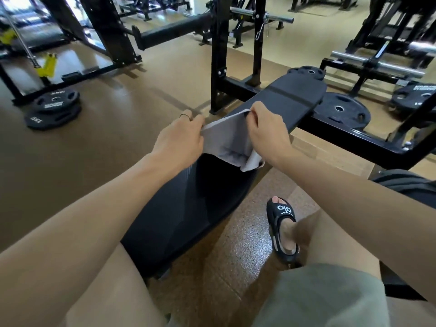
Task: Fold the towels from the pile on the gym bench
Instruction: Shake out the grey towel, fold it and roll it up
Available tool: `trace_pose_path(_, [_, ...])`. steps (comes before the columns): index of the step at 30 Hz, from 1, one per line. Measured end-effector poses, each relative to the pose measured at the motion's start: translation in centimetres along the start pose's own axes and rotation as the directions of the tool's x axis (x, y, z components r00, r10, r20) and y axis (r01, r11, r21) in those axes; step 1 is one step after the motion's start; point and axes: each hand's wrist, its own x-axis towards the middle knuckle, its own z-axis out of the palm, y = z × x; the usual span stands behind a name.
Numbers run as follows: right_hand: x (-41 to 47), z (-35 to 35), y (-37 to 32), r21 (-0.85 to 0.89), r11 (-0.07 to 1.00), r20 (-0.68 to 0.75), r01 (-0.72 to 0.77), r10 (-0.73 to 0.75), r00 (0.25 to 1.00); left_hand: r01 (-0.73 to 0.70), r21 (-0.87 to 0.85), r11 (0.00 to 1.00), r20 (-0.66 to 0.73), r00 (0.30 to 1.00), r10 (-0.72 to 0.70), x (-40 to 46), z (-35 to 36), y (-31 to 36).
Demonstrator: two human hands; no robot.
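Seen from the head camera, a person seated astride a black padded bench holds a pale grey towel stretched between both hands just above the pad, near the middle of the frame. The left hand has its grip pinched tight on the towel's edge at 9 o'clock of the cloth, a thin ring on one finger. The right hand has its grip curled over the opposite edge at 2 o'clock, fingers closed on the fabric. The cloth sags between them, its lower corner drooping toward 5 o'clock and touching the bench. On the brown floor at 10 o'clock lie stacked black weight plates; another weight plate leans by the black rack frame at 2 o'clock. A foot in a black sandal rests on the floor at 5 o'clock.
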Motion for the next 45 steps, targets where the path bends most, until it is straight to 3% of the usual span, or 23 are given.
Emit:
trace_pose_path(2, [0.3,-0.1,-1.1,0.166,0.985,0.042,-0.056,0.049,0.998,-0.029,-0.065,0.997,0.022,0.999,0.031,-0.3,-0.2,1.0])
trace_pose_path(4, [0.6,-0.1,-2.4,0.218,0.975,0.054,-0.045,0.034,0.998,-0.086,-0.162,0.983,-0.048,0.996,0.079,-0.5,-0.4,2.1])
trace_pose_path(9, [0.8,-0.2,-5.0,0.251,0.967,0.033,0.04,-0.05,0.998,-0.146,-0.292,0.945,-0.243,0.967,0.074,0.2,-0.8,3.5])
trace_pose_path(16, [0.5,-0.8,-5.9,0.245,0.965,0.043,0.094,-0.108,0.993,-0.133,-0.269,0.954,-0.313,0.949,0.044,0.5,-1.7,3.2])
trace_pose_path(18, [0.2,-1.0,-5.5,0.197,0.973,0.096,0.118,-0.139,0.986,-0.155,-0.281,0.947,-0.316,0.947,0.062,0.3,-2.4,2.8])
trace_pose_path(21, [0.0,-1.0,-4.3,-0.038,0.987,0.165,0.158,-0.15,0.975,-0.2,-0.169,0.965,-0.312,0.94,0.14,0.1,-2.9,1.9])
trace_pose_path(25, [0.5,-1.4,-3.3,-0.131,0.991,0.121,0.032,-0.016,0.992,-0.211,-0.005,0.978,-0.259,0.945,0.202,-0.2,-3.2,1.2])
trace_pose_path(28, [1.0,-1.7,-3.5,-0.032,0.997,0.067,-0.067,0.069,0.995,-0.166,0.04,0.985,-0.224,0.959,0.171,-0.4,-3.4,0.9])
trace_pose_path(33, [1.3,-1.9,-6.8,0.307,0.933,0.087,-0.19,0.171,0.981,-0.181,0.012,0.983,-0.136,0.974,0.181,-1.6,-2.4,2.4])
trace_pose_path(36, [2.0,-1.7,-8.0,0.292,0.946,0.015,-0.143,0.145,0.989,-0.104,-0.122,0.987,-0.139,0.986,0.087,-1.5,-1.7,3.4])
trace_pose_path(41, [1.8,-1.8,-9.2,0.525,0.823,0.063,-0.218,0.218,0.974,0.005,-0.146,0.989,-0.129,0.991,-0.024,-0.8,-1.0,3.3])
trace_pose_path(45, [2.0,-1.6,-9.5,0.526,0.836,0.029,-0.155,0.165,0.986,0.046,-0.215,0.976,-0.2,0.976,-0.09,-0.8,-0.6,3.0])
